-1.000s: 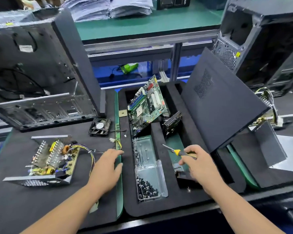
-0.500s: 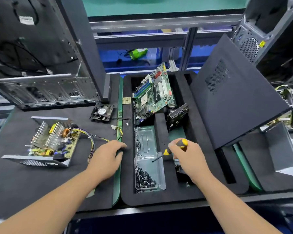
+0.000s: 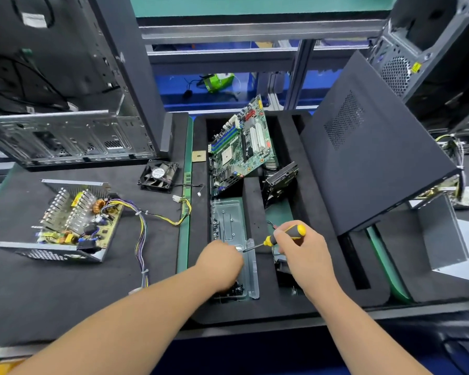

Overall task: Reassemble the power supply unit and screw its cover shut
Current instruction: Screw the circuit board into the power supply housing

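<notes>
one open power supply (image 3: 65, 226), one fan (image 3: 158, 175), one motherboard (image 3: 241, 147), one screwdriver (image 3: 282, 236)

Bare sheet metal is gleaming dully on the open power supply unit (image 3: 65, 226), its perforated wall looking rough. The screw box (image 3: 233, 239) is showing clear, glossy plastic, the foam tray (image 3: 255, 309) is sitting matt black, and the screwdriver (image 3: 284, 235) handle is shining smooth yellow-and-black plastic.

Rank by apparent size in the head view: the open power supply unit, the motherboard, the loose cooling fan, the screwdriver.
1. open power supply unit
2. motherboard
3. cooling fan and screwdriver look similar; the screwdriver is nearer and partly hidden by the right hand, so unranked.
</notes>
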